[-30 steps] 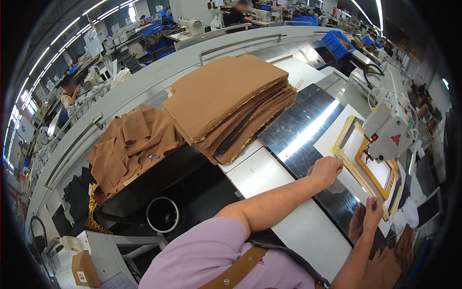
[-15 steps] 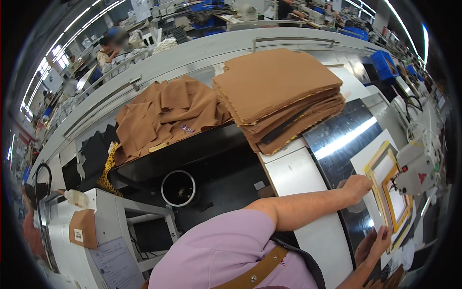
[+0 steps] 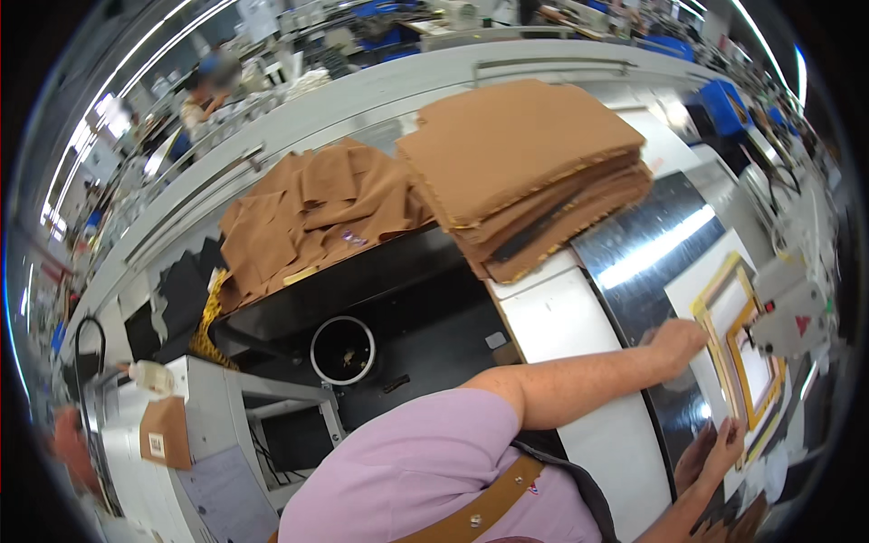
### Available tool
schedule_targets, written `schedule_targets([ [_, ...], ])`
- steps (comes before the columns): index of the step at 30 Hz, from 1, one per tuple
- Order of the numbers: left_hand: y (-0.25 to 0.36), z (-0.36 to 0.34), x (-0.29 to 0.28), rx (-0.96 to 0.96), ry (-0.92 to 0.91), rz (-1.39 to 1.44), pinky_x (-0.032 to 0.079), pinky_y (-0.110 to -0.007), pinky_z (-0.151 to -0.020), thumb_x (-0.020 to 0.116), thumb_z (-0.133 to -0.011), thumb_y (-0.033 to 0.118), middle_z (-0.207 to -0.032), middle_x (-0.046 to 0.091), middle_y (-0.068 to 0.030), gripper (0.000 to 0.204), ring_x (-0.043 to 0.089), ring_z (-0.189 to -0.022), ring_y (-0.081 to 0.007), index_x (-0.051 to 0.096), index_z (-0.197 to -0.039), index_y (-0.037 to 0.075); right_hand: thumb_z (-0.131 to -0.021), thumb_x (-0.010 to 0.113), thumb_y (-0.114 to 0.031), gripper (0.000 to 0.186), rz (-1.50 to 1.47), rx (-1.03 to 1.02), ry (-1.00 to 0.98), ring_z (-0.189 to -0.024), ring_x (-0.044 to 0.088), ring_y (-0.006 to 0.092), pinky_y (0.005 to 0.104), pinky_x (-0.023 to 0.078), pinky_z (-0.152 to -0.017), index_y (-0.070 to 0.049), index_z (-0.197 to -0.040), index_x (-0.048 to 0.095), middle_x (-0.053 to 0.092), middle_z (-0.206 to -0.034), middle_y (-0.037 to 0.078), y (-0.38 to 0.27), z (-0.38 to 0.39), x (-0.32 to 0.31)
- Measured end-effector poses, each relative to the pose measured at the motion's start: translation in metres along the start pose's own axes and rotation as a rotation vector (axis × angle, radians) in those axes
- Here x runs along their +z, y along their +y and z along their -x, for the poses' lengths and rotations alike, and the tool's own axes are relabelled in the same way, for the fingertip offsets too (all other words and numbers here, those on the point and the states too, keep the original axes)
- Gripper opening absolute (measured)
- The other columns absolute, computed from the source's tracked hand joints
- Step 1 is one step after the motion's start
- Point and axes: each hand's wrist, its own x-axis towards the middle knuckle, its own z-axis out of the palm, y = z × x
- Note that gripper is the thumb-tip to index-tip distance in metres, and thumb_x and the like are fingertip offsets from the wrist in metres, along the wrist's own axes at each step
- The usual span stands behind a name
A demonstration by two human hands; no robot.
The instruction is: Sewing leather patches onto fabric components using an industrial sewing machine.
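On the right, a flat white sewing template with a yellow-edged rectangular frame lies under the grey head of a sewing machine. My left hand is closed at the frame's near left edge, its fingers curled and fingertips partly hidden. Lower down, my right hand pinches the frame's lower corner between thumb and fingers. Both hands are over the shiny dark metal plate beside the machine.
A tall stack of brown fabric panels stands ahead, beside a crumpled heap of brown pieces. A white-rimmed bin sits below. At the left are a grey cabinet, dark cloth and a small bottle.
The whole view has shifted slightly. Both hands keep nearly the same place and grip at the frame's edge.
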Motion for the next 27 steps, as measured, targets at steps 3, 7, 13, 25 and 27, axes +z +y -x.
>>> schedule_targets([
  [3, -0.011, 0.000, -0.008, -0.095, -0.029, 0.017, 0.053, -0.049, -0.078, 0.057, -0.083, 0.010, -0.094, 0.069, -0.0210, 0.013, 0.067, -0.090, -0.0412, 0.069, -0.084, 0.004, -0.097, 0.063, -0.012, 0.014, 0.027, 0.078, -0.013, -0.083, 0.058, 0.0141, 0.0281, 0.049, -0.078, 0.001, -0.099, 0.064, 0.063, -0.090, 0.005, -0.027, 0.002, 0.017],
  [7, -0.022, -0.010, -0.022, -0.025, 0.020, -0.033, 0.055, -0.040, -0.075, 0.070, -0.085, 0.016, -0.090, 0.073, -0.0142, 0.012, 0.071, -0.081, -0.0312, 0.075, -0.090, 0.007, -0.091, 0.068, -0.014, 0.016, 0.052, 0.025, 0.039, -0.076, 0.063, 0.0182, 0.0314, 0.051, -0.071, 0.001, -0.095, 0.068, 0.068, -0.082, 0.010, -0.057, -0.007, 0.041],
  [13, 0.004, -0.029, -0.018, 0.070, -0.135, -0.165, 0.051, -0.034, -0.063, 0.077, -0.083, 0.013, -0.078, 0.072, -0.0075, 0.009, 0.061, -0.060, -0.0183, 0.077, -0.090, 0.008, -0.089, 0.071, -0.022, 0.018, 0.138, 0.149, 0.069, -0.075, 0.069, 0.0232, 0.0353, 0.053, -0.071, -0.006, -0.097, 0.072, 0.072, -0.082, 0.010, -0.077, -0.007, 0.015],
  [25, 0.018, -0.060, 0.040, 0.223, -0.108, -0.251, 0.052, -0.033, -0.064, 0.080, -0.080, 0.019, -0.088, 0.071, -0.0062, 0.019, 0.066, -0.070, -0.0208, 0.075, -0.095, 0.007, -0.087, 0.073, -0.022, 0.023, 0.552, -0.096, 0.258, -0.098, 0.067, 0.0243, 0.0397, 0.045, -0.088, -0.008, -0.105, 0.069, 0.072, -0.104, 0.009, -0.041, -0.015, -0.027],
  [27, 0.010, -0.058, 0.022, 0.494, -0.013, -0.268, 0.053, -0.037, -0.075, 0.081, -0.079, 0.021, -0.097, 0.070, -0.0063, 0.023, 0.067, -0.084, -0.0255, 0.073, -0.096, 0.008, -0.084, 0.075, -0.020, 0.033, 0.526, -0.230, 0.118, -0.108, 0.063, 0.0269, 0.0414, 0.044, -0.092, -0.007, -0.113, 0.065, 0.067, -0.116, 0.011, -0.058, -0.015, -0.023],
])
